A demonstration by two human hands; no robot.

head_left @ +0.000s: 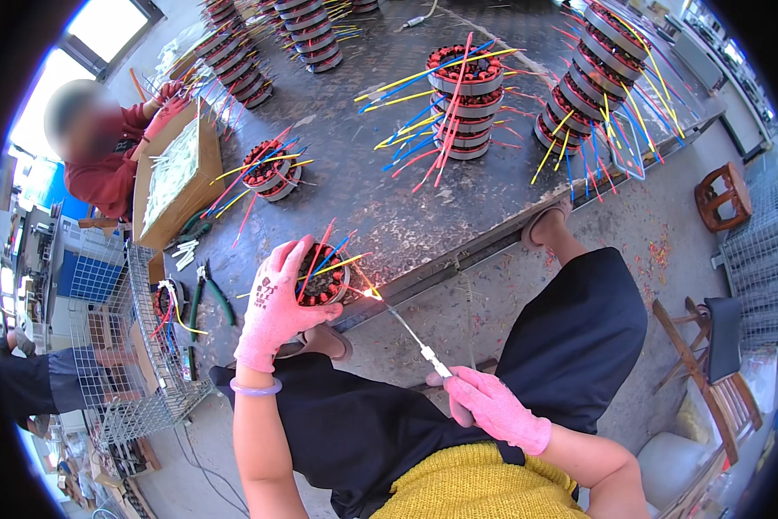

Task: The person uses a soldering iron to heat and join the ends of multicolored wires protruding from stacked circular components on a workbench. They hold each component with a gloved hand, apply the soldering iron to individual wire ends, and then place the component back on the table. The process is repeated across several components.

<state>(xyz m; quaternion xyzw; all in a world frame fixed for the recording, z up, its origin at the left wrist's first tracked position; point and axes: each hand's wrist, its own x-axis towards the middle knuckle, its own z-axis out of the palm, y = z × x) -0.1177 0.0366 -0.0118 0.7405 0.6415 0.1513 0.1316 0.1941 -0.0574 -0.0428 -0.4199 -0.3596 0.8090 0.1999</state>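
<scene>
1. Gripping a round motor stator (322,278) from its near side, the left hand (276,304) in a pink glove has its fingers curled around it, at the near edge of the dark metal worktop (380,195).
2. Red, blue and yellow wires (330,251) stick up out of that stator.
3. The right hand (495,405), also in a pink glove, is closed around the handle of a thin torch wand (411,332), right of the stator.
4. A small flame (372,293) burns at the wand's tip, just beside the stator's right rim.
5. Green-handled pliers (209,296) lie left of the stator.
6. Stacks of stators (463,99) stand beyond it.
</scene>
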